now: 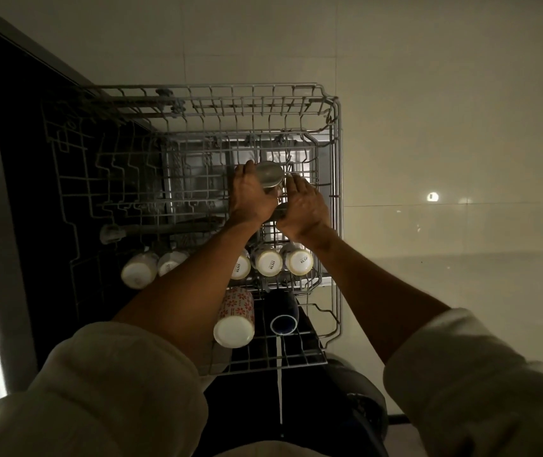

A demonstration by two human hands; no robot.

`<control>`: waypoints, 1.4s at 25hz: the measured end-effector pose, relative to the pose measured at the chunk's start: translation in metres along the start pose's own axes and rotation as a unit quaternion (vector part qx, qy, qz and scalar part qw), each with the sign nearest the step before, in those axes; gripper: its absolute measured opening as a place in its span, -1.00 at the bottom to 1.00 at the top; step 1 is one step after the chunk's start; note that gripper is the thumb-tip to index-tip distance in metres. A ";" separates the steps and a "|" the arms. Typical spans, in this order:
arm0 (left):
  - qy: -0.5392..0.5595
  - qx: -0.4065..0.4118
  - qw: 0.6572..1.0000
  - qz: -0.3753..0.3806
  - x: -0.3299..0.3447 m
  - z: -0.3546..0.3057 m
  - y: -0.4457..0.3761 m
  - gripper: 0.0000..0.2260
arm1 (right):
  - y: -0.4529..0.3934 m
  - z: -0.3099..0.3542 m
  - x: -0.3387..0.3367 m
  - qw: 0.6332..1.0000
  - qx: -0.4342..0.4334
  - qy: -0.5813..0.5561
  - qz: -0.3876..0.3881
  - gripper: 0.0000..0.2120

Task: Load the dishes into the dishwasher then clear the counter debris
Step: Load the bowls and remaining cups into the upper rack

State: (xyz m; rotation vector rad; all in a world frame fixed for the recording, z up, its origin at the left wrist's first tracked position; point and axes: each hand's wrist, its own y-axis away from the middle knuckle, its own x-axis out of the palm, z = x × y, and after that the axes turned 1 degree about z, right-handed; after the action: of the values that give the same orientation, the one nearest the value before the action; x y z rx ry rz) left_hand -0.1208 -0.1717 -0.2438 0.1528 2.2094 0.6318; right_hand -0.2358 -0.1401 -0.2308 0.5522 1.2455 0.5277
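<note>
A dull grey steel tumbler [268, 174], base uppermost and long axis roughly upright, stands inverted toward the far right corner of the pulled-out wire rack [336, 133], the left hand [250, 196] curled round it and the right hand [303, 206] flat-fingered alongside; five white cups [268, 263] line the near edge.

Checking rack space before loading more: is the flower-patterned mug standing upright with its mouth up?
No, the flower-patterned mug lies tilted in the rack, its white base toward the camera.
</note>
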 end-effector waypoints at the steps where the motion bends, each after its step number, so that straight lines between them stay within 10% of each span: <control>1: 0.005 0.000 1.000 0.001 -0.001 0.001 0.003 -0.37 | 0.002 0.001 -0.001 1.000 0.000 0.002 -0.003 -0.08; 19: -0.101 0.065 0.990 -0.068 -0.142 0.014 0.188 -0.37 | 0.146 0.120 -0.078 0.970 -0.213 0.054 -0.105 -0.39; 35: -0.112 -0.106 0.925 -0.347 -0.296 0.165 0.475 -0.30 | 0.378 0.348 -0.001 0.818 -0.535 0.148 -0.151 -0.48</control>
State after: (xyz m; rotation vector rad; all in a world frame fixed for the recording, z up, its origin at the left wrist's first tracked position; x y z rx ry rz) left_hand 0.1515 0.2122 0.1007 -0.6184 1.7846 0.4146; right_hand 0.0741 0.1099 0.0940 -0.6983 1.0811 0.9512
